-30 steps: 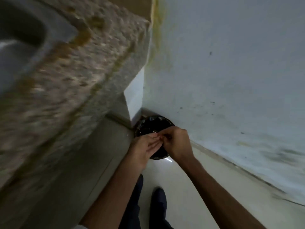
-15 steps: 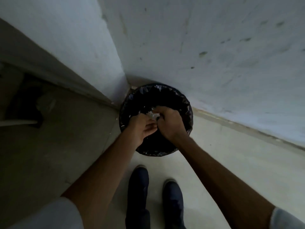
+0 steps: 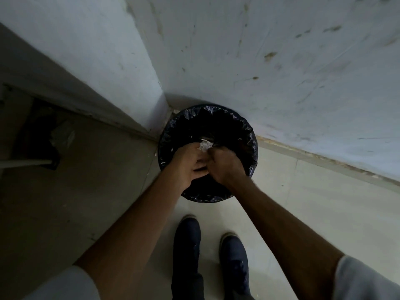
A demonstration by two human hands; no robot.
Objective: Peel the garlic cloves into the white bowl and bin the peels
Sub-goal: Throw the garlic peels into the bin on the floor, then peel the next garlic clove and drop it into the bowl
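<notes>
A round bin [image 3: 249, 135] lined with a black bag stands on the floor in the corner of two pale walls. Both my hands are over its mouth, pressed close together. A small bunch of white garlic peels [image 3: 205, 145] shows between the fingertips. My left hand [image 3: 189, 163] has its fingers curled around the peels. My right hand [image 3: 224, 164] is curled too and pinches the same bunch from the right. The white bowl and the cloves are out of view.
My two dark shoes [image 3: 187, 241] stand on the pale floor just before the bin. A dark recess [image 3: 34, 135] under a counter lies at the left, with something crumpled in it. Stained walls [image 3: 281, 61] close the corner behind the bin.
The view swung down from the stone counter edge to look straight into the bin. My hands stayed joined over the bin, and the white peels now stick out further between the fingertips.
</notes>
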